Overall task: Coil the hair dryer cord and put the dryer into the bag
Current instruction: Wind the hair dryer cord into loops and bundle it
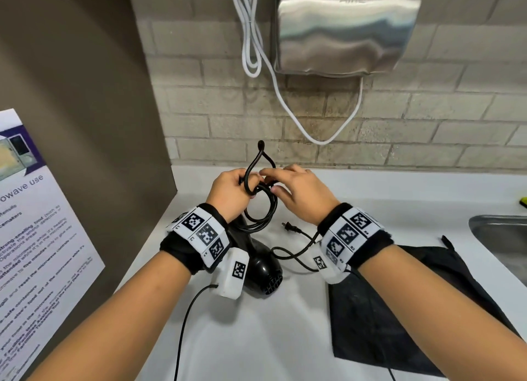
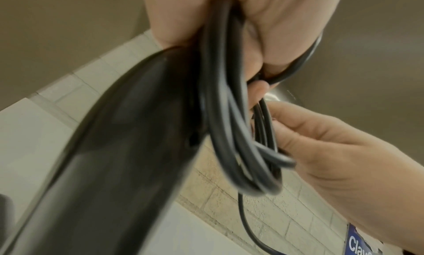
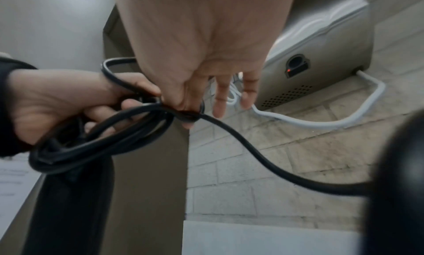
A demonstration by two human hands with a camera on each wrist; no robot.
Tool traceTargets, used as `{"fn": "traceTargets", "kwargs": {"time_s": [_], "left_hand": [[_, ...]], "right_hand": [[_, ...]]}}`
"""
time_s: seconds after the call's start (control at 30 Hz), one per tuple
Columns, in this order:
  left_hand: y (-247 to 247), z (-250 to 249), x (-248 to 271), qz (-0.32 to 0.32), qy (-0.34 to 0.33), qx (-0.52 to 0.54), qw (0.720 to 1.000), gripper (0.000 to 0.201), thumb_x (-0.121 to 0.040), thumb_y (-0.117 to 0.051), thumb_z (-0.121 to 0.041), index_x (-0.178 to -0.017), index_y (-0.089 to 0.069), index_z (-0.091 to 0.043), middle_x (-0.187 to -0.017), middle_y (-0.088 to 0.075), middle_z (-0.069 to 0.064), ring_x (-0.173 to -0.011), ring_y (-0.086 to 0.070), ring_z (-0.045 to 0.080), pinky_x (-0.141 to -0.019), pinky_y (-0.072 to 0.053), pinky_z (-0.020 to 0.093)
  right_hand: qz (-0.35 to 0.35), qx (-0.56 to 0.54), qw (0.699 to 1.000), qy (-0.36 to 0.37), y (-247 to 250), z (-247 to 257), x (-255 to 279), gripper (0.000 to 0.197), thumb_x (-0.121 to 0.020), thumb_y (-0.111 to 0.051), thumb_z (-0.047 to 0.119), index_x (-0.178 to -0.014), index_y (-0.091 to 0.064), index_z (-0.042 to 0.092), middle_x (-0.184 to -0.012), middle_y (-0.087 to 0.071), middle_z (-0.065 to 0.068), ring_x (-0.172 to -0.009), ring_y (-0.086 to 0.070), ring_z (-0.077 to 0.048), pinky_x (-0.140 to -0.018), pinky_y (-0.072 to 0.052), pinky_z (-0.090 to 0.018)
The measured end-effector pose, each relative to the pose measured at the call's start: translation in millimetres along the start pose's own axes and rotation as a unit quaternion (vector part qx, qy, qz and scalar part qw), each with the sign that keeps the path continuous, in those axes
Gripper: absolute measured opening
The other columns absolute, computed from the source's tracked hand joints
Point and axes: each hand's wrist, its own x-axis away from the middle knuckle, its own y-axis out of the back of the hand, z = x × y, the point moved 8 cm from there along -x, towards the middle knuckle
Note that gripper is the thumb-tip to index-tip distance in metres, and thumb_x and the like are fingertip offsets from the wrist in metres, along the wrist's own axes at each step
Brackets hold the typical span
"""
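My left hand (image 1: 233,186) grips several loops of the black dryer cord (image 1: 261,209) in its fist above the white counter. In the left wrist view the cord coil (image 2: 229,123) hangs from the left hand (image 2: 275,23). My right hand (image 1: 293,186) pinches a strand at the top of the coil, thumb against forefinger, the other fingers spread; the right wrist view shows that right hand (image 3: 195,68) on the cord (image 3: 252,150). The black hair dryer (image 1: 262,269) stands below my left wrist, its handle (image 2: 114,159) reaching up to the hand. The plug (image 1: 288,227) lies loose on the counter. A black bag (image 1: 399,309) lies flat under my right forearm.
A steel hand dryer (image 1: 348,29) hangs on the brick wall with a white cable (image 1: 256,52) looping below it. A steel sink (image 1: 502,238) is at the right edge. A brown side wall with a printed notice (image 1: 37,238) closes the left.
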Motion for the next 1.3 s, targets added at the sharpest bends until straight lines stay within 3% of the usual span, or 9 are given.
{"fn": "traceTargets", "kwargs": {"time_s": [0.1,0.2,0.33,0.7,0.8,0.9,1.03,1.17,1.3], "left_hand": [[2,-2,2,0.001,0.003,-0.013,1.0,0.016,-0.088,-0.052,-0.011,-0.085,-0.068,-0.011,-0.055,-0.05,-0.003,-0.046,-0.045,0.004,-0.049,-0.035,0.013],[3,-4,4,-0.005,0.011,-0.007,1.0,0.021,-0.089,-0.05,-0.011,-0.074,-0.064,-0.018,-0.053,-0.046,-0.003,-0.045,-0.038,0.007,-0.04,-0.027,0.012],[2,-3,5,-0.019,0.027,-0.003,0.999,0.02,-0.089,-0.05,-0.014,-0.072,-0.06,-0.017,-0.056,-0.045,0.001,-0.053,-0.036,0.016,-0.048,-0.029,0.023],[-2,1,0,-0.017,0.051,0.001,0.999,0.023,-0.089,-0.05,-0.017,-0.067,-0.053,-0.014,-0.068,-0.046,0.012,-0.057,-0.034,0.02,-0.047,-0.028,0.021],[1,4,-1,-0.021,0.062,0.011,0.998,0.022,-0.092,-0.051,-0.02,-0.073,-0.056,-0.01,-0.061,-0.046,0.008,-0.052,-0.034,0.018,-0.041,-0.027,0.017],[2,6,-2,-0.038,0.075,0.022,0.996,0.027,-0.091,-0.05,-0.023,-0.066,-0.055,-0.013,-0.049,-0.049,-0.001,-0.047,-0.035,0.017,-0.042,-0.027,0.018],[4,9,-5,-0.059,0.079,0.005,0.995,0.031,-0.087,-0.05,-0.022,-0.057,-0.054,-0.015,-0.035,-0.046,-0.007,-0.045,-0.035,0.017,-0.047,-0.028,0.023],[8,12,-8,-0.069,0.077,-0.01,0.995,0.035,-0.088,-0.049,-0.025,-0.054,-0.055,-0.015,-0.034,-0.048,-0.009,-0.047,-0.038,0.016,-0.051,-0.03,0.026],[7,12,-7,-0.069,0.075,-0.013,0.995,0.036,-0.089,-0.05,-0.026,-0.055,-0.055,-0.014,-0.033,-0.048,-0.01,-0.047,-0.039,0.016,-0.055,-0.032,0.027]], "right_hand": [[0.02,0.024,1.0,0.003,-3,3,-6,0.033,-0.095,-0.047,0.021,-0.127,-0.051,0.02,-0.113,-0.064,0.001,-0.099,-0.045,-0.023,-0.088,-0.038,-0.036],[0.014,0.047,0.998,0.042,4,7,-9,0.026,-0.094,-0.047,0.016,-0.115,-0.062,0.013,-0.103,-0.062,-0.006,-0.09,-0.047,-0.027,-0.082,-0.038,-0.032],[-0.144,0.037,0.985,0.092,43,14,-4,0.025,-0.087,-0.044,0.015,-0.089,-0.067,0.006,-0.081,-0.065,-0.008,-0.068,-0.053,-0.03,-0.067,-0.034,-0.026],[-0.29,-0.087,0.942,0.141,77,13,25,0.019,-0.095,-0.038,0.013,-0.088,-0.056,0.007,-0.081,-0.057,-0.008,-0.079,-0.045,-0.016,-0.075,-0.034,-0.017],[-0.337,-0.126,0.927,0.105,84,-8,34,0.023,-0.098,-0.031,0.025,-0.09,-0.049,0.014,-0.083,-0.047,0.001,-0.077,-0.045,-0.015,-0.074,-0.035,-0.016],[-0.366,-0.145,0.917,0.067,87,-28,40,0.018,-0.097,-0.036,0.021,-0.088,-0.05,0.013,-0.082,-0.047,-0.001,-0.075,-0.045,-0.013,-0.07,-0.037,-0.019],[-0.301,-0.173,0.937,-0.037,75,-50,33,0.023,-0.089,-0.042,0.016,-0.087,-0.059,0.002,-0.08,-0.051,-0.005,-0.075,-0.046,-0.011,-0.07,-0.038,-0.015],[-0.14,-0.098,0.977,-0.127,49,-55,28,0.013,-0.087,-0.053,0.016,-0.092,-0.064,0.011,-0.088,-0.064,-0.002,-0.087,-0.053,-0.021,-0.079,-0.045,-0.036],[-0.152,-0.098,0.975,-0.127,43,-42,25,0.028,-0.088,-0.052,0.024,-0.115,-0.056,0.016,-0.106,-0.063,-0.003,-0.101,-0.053,-0.023,-0.09,-0.044,-0.039]]}}
